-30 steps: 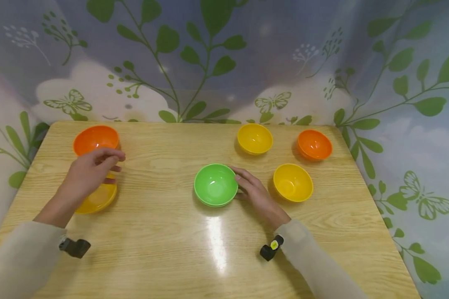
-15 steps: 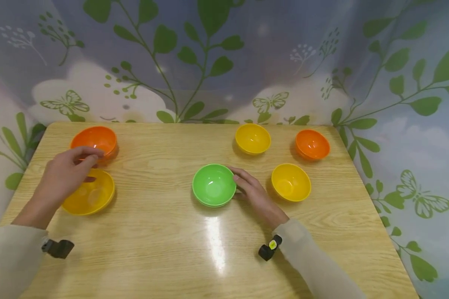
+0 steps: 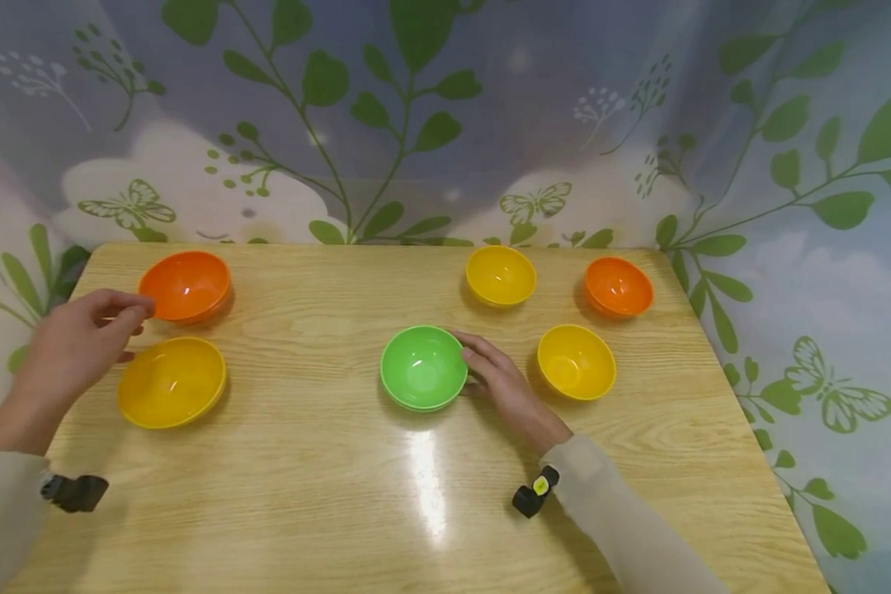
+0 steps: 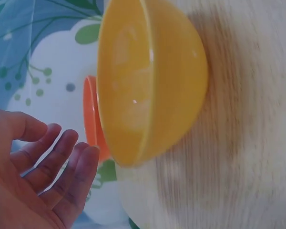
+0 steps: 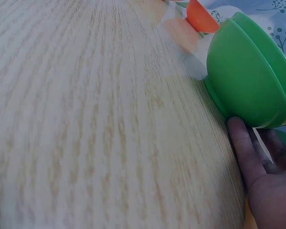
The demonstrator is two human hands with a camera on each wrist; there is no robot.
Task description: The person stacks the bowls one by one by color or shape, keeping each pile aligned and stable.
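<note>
Two nested green bowls (image 3: 424, 368) stand mid-table, and the right wrist view shows the double rim of the green stack (image 5: 250, 71). My right hand (image 3: 506, 388) touches their right side, its fingers (image 5: 243, 143) lying against the outer wall near the base. At the left, my left hand (image 3: 74, 351) hovers beside an orange bowl (image 3: 186, 286) and a yellow bowl (image 3: 172, 383), holding nothing. Its fingers are loosely bent and apart from the yellow bowl (image 4: 171, 81) in the left wrist view.
On the right stand a yellow bowl (image 3: 501, 276) at the back, another yellow bowl (image 3: 576, 362) nearer, and a small orange bowl (image 3: 619, 287). A leaf-patterned curtain (image 3: 445, 165) hangs behind the wooden table (image 3: 304, 495).
My left hand has moved left, away from over the orange and yellow bowls, uncovering them. The right hand stays at the green bowls.
</note>
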